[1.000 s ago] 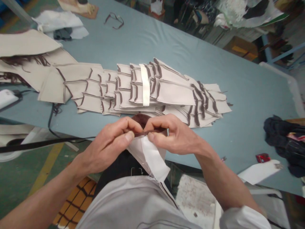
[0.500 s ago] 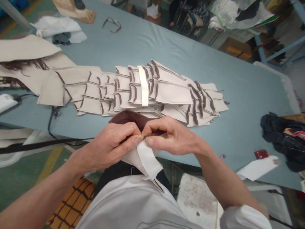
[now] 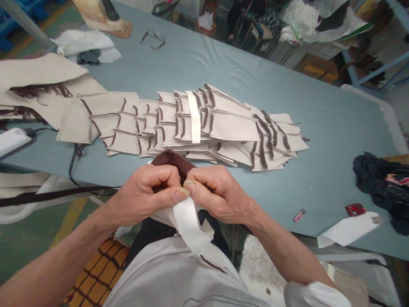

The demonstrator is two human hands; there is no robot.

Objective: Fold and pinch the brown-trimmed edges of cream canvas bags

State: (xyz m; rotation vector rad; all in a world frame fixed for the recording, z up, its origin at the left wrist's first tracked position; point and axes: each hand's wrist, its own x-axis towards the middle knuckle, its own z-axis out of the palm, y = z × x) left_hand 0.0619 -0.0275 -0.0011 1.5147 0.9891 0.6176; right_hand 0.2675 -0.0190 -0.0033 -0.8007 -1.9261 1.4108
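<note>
My left hand point(image 3: 150, 194) and my right hand point(image 3: 214, 194) meet close to my body at the near table edge, fingers pinched. Between them they grip a white fabric piece point(image 3: 190, 224) with a dark brown part point(image 3: 171, 160) bulging above the knuckles. The white end hangs down toward my lap. Beyond my hands, a fanned-out row of beige fabric pieces with brown trim point(image 3: 204, 125) lies on the blue-grey table point(image 3: 332, 128), with a white strip point(image 3: 194, 117) laid across it.
Larger beige pieces point(image 3: 38, 85) lie at the left, and a black cord point(image 3: 57, 194) hangs off the near edge. A dark cloth heap point(image 3: 383, 187), a red object point(image 3: 355, 209), a small pink object point(image 3: 299, 215) and a white piece point(image 3: 347, 230) are at the right.
My hands have drawn together until their fingertips touch. The brown part has bunched up above the knuckles and the white end now hangs lower.
</note>
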